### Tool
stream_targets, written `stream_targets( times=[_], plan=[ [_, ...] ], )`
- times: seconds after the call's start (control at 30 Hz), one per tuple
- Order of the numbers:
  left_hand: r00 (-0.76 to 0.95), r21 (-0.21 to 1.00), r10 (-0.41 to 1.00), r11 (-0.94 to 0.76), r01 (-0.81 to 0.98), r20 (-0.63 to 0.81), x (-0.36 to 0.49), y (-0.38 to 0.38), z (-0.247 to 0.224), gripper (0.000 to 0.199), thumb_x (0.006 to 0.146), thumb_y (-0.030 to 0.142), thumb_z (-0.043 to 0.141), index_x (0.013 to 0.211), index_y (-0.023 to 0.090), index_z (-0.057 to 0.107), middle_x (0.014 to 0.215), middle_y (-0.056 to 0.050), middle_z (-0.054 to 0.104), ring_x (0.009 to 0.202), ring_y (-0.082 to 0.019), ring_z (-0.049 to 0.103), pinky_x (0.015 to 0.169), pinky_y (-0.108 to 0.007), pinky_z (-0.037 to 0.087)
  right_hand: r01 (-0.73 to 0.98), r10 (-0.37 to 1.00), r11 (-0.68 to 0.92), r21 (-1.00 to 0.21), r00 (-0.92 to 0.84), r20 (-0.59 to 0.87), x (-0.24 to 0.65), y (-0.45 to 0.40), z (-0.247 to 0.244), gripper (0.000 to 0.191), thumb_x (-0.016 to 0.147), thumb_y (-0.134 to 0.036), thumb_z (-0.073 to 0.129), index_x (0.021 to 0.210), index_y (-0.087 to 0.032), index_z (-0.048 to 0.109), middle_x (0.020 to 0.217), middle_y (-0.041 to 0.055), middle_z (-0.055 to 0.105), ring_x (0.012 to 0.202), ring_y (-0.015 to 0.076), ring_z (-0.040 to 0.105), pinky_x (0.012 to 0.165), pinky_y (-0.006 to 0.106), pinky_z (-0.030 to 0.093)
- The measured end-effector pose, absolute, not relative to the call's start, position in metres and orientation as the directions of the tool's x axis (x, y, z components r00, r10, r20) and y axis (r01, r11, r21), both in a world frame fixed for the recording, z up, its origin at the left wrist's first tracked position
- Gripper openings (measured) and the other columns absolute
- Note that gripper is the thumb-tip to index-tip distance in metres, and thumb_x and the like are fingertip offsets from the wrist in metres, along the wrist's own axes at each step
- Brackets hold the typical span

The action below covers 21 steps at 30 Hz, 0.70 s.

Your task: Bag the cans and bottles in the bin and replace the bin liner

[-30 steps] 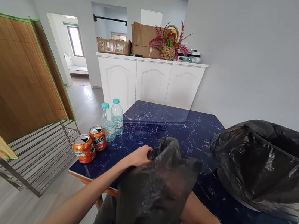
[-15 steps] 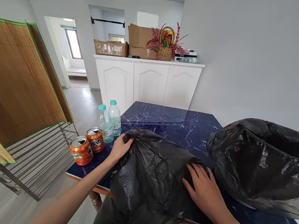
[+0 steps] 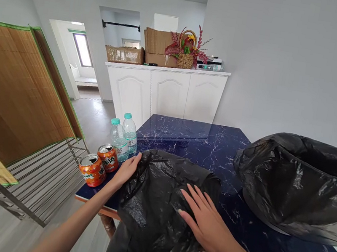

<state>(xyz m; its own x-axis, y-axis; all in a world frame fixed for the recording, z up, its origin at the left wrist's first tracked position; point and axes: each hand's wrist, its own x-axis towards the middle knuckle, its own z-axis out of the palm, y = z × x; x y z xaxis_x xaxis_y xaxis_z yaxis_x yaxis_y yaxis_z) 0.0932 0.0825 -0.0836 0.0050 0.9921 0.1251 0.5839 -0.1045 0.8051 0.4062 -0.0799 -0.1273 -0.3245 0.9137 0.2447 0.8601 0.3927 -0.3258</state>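
A black plastic bag (image 3: pixel 156 201) lies over the front edge of the dark blue marbled table (image 3: pixel 183 134) and hangs down in front. My left hand (image 3: pixel 128 170) grips the bag's upper left corner, its fingers closed beside the bottles. My right hand (image 3: pixel 205 219) rests flat on the right part of the bag with its fingers spread. Two orange cans (image 3: pixel 92 170) with open tops stand at the table's left edge. Behind them are two clear bottles with teal caps (image 3: pixel 130 132).
A bin lined with a black bag (image 3: pixel 292 190) sits on the table's right side. Beyond the table, a white cabinet (image 3: pixel 169 94) holds cardboard boxes (image 3: pixel 125 54) and a flower basket (image 3: pixel 185 60). A metal rack (image 3: pixel 48 179) stands on the left.
My right hand has moved left and now lies flat across the bag. My left hand has shifted slightly left with the bag's corner. The bag's right edge has moved left.
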Motion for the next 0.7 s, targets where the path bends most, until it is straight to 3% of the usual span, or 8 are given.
stream_targets(
  times=[0.1, 0.23, 0.3, 0.37, 0.47, 0.53, 0.6, 0.7],
  plan=[
    [-0.003, 0.754, 0.99, -0.104, 0.649, 0.14, 0.087, 0.08, -0.086, 0.055, 0.091, 0.075, 0.053, 0.092, 0.022, 0.069, 0.092, -0.009, 0.08, 0.097, -0.035, 0.074, 0.091, -0.043, 0.056, 0.922, 0.939, 0.308, -0.235, -0.254, 0.233, 0.418, -0.062, -0.148, 0.063, 0.113, -0.057, 0.036, 0.164, -0.023, 0.047, 0.171, 0.0116, 0.042, 0.16, 0.0351, 0.036, 0.128, 0.067, 0.033],
    [-0.006, 0.684, 0.986, -0.113, 0.721, 0.169, 0.078, 0.056, -0.087, 0.048, 0.091, 0.065, 0.059, 0.104, 0.02, 0.065, 0.092, -0.012, 0.078, 0.094, -0.038, 0.076, 0.087, -0.046, 0.057, 0.955, 0.951, 0.22, -0.202, -0.164, 0.262, 0.431, -0.061, -0.147, 0.07, 0.11, -0.063, 0.041, 0.158, -0.015, 0.056, 0.164, 0.0184, 0.051, 0.154, 0.0416, 0.044, 0.124, 0.071, 0.037],
    [0.014, 0.648, 0.978, -0.149, 0.747, 0.209, 0.074, 0.033, -0.082, 0.051, 0.092, 0.06, 0.063, 0.12, 0.017, 0.062, 0.112, -0.018, 0.076, 0.106, -0.04, 0.075, 0.093, -0.05, 0.057, 0.934, 0.937, 0.266, -0.238, -0.192, 0.292, 0.43, -0.075, -0.135, 0.067, 0.109, -0.062, 0.044, 0.161, -0.021, 0.052, 0.167, 0.0139, 0.048, 0.156, 0.0402, 0.041, 0.123, 0.069, 0.041],
    [0.078, 0.554, 0.935, -0.272, 0.787, 0.347, 0.072, 0.008, -0.075, 0.051, 0.099, 0.052, 0.06, 0.137, 0.017, 0.057, 0.142, -0.021, 0.065, 0.129, -0.04, 0.066, 0.107, -0.053, 0.052, 0.887, 0.899, 0.379, -0.264, -0.285, 0.332, 0.421, -0.096, -0.125, 0.064, 0.11, -0.056, 0.046, 0.168, -0.028, 0.041, 0.172, 0.007, 0.04, 0.16, 0.0355, 0.035, 0.124, 0.062, 0.044],
    [0.414, 0.289, 0.777, -0.581, 0.761, 0.473, 0.071, -0.013, -0.065, 0.038, 0.109, 0.038, 0.049, 0.144, 0.026, 0.058, 0.16, -0.012, 0.056, 0.151, -0.032, 0.05, 0.124, -0.051, 0.04, 0.744, 0.763, 0.625, -0.239, -0.517, 0.387, 0.399, -0.127, -0.125, 0.084, 0.105, -0.06, 0.057, 0.174, -0.032, 0.02, 0.174, 0.0064, 0.035, 0.16, 0.0356, 0.034, 0.123, 0.057, 0.046],
    [0.622, 0.198, 0.692, -0.711, 0.675, 0.365, 0.07, -0.01, -0.065, 0.038, 0.113, 0.037, 0.046, 0.148, 0.03, 0.058, 0.161, -0.006, 0.058, 0.157, -0.028, 0.043, 0.129, -0.049, 0.036, 0.675, 0.676, 0.715, -0.182, -0.601, 0.426, 0.382, -0.14, -0.137, 0.102, 0.096, -0.072, 0.064, 0.175, -0.032, 0.014, 0.173, 0.0106, 0.036, 0.159, 0.0416, 0.035, 0.123, 0.062, 0.044],
    [0.689, 0.184, 0.687, -0.726, 0.662, 0.23, 0.07, 0.003, -0.073, 0.048, 0.113, 0.046, 0.046, 0.157, 0.028, 0.052, 0.166, -0.006, 0.053, 0.161, -0.029, 0.037, 0.132, -0.052, 0.032, 0.693, 0.665, 0.71, -0.126, -0.6, 0.444, 0.369, -0.145, -0.155, 0.11, 0.089, -0.076, 0.07, 0.175, -0.034, 0.015, 0.173, 0.014, 0.035, 0.157, 0.0476, 0.035, 0.121, 0.07, 0.042],
    [0.661, 0.179, 0.742, -0.669, 0.721, 0.111, 0.071, 0.026, -0.092, 0.065, 0.111, 0.057, 0.044, 0.166, 0.024, 0.042, 0.174, -0.011, 0.039, 0.164, -0.034, 0.027, 0.134, -0.058, 0.024, 0.775, 0.727, 0.626, -0.091, -0.537, 0.427, 0.369, -0.138, -0.171, 0.105, 0.09, -0.045, 0.079, 0.174, -0.034, 0.017, 0.175, 0.0158, 0.028, 0.157, 0.0511, 0.034, 0.118, 0.077, 0.04]
  ],
)
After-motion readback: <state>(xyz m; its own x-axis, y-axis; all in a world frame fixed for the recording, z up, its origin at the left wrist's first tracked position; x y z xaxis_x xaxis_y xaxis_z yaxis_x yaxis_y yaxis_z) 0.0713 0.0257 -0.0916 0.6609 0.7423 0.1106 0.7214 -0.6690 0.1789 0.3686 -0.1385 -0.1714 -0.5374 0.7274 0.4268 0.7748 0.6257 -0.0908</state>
